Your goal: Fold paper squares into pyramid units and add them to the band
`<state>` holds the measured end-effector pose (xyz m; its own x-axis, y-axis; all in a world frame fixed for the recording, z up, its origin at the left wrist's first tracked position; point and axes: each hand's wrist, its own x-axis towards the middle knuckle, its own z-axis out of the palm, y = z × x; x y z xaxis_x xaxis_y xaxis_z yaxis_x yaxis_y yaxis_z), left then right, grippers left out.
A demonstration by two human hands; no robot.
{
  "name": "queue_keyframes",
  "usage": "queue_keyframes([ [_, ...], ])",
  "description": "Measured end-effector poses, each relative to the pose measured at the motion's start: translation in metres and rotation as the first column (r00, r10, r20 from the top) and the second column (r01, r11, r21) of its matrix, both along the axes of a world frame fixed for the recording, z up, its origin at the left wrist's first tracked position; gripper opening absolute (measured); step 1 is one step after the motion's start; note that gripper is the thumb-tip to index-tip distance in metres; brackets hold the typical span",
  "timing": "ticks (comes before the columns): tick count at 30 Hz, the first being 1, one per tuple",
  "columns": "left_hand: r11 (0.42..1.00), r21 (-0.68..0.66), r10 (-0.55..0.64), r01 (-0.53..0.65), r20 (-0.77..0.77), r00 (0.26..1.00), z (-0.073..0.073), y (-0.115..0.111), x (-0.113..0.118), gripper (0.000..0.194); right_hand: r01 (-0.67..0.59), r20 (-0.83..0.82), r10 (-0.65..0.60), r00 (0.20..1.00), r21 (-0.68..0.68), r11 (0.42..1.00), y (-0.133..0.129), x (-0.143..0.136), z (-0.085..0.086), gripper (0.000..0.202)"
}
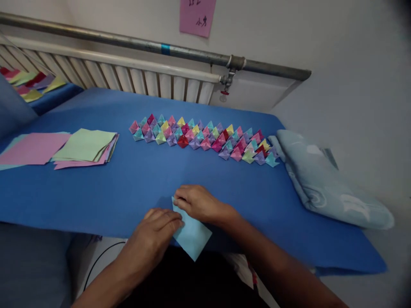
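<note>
Right hand: we are pinching the upper-left corner of the blue sheet with curled fingers of the right hand (197,203), just below the centre of the frame.
Left hand: we are holding the thumb and forefinger of the left hand (154,231) close together at the sheet's left edge; whether they are gripping or only pressing, we cannot tell.
Blue sheet: we are keeping the blue sheet (194,237) at lower centre, slanting, one corner pointing down past the near edge of the blue cloth (144,179).
Paper shapes: beyond our hands, we are seeing pointed paper shapes (183,141) in pink, purple, yellow, red, green and blue, standing in close rows from centre left to centre right.
Stack: at left we are seeing a stack (88,143), green on top with pink showing beneath.
Pink sheet: farther left, a pink sheet (35,149) is lying over light blue paper.
Blanket: at right, a folded blanket (321,175) is lying just beside the rows' end.
Wall side: across the top, a pipe (112,38) is running above a white radiator (144,81); a pink note (197,19) is hanging at top centre.
</note>
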<state>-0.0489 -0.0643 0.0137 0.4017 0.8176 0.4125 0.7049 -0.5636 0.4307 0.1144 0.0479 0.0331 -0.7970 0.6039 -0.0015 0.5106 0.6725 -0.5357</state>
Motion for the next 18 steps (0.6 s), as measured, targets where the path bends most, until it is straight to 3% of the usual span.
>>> queue_keyframes([
  [3,0.998,0.0,-0.06,0.06,-0.068,0.996,-0.007,0.002,0.005,0.029,-0.004,0.012,0.004,1.0,0.044,0.999,0.006,0.003,0.004,0.006],
  [6,0.998,-0.022,-0.055,0.053,-0.106,0.993,-0.012,-0.001,0.005,0.028,0.129,-0.091,-0.12,0.989,0.105,0.986,-0.004,0.019,0.013,0.017],
  [8,0.999,-0.022,-0.048,0.046,-0.112,0.993,-0.011,-0.004,0.004,0.027,0.199,-0.199,-0.173,0.964,0.114,0.973,-0.022,0.037,0.02,0.01],
  [10,0.999,-0.03,-0.048,0.045,-0.116,0.992,-0.009,-0.006,0.004,0.025,0.073,-0.165,-0.067,0.984,0.029,0.997,-0.044,0.054,0.022,0.01],
  [14,0.998,-0.019,-0.056,0.054,-0.141,0.988,-0.008,-0.008,0.004,0.029,0.004,-0.04,-0.002,0.999,0.042,0.999,-0.078,0.075,0.003,0.048],
  [18,0.997,0.052,-0.04,0.05,-0.182,0.983,-0.009,-0.008,0.007,0.024,0.086,-0.059,-0.079,0.995,0.119,0.989,-0.085,0.077,-0.02,0.039],
])
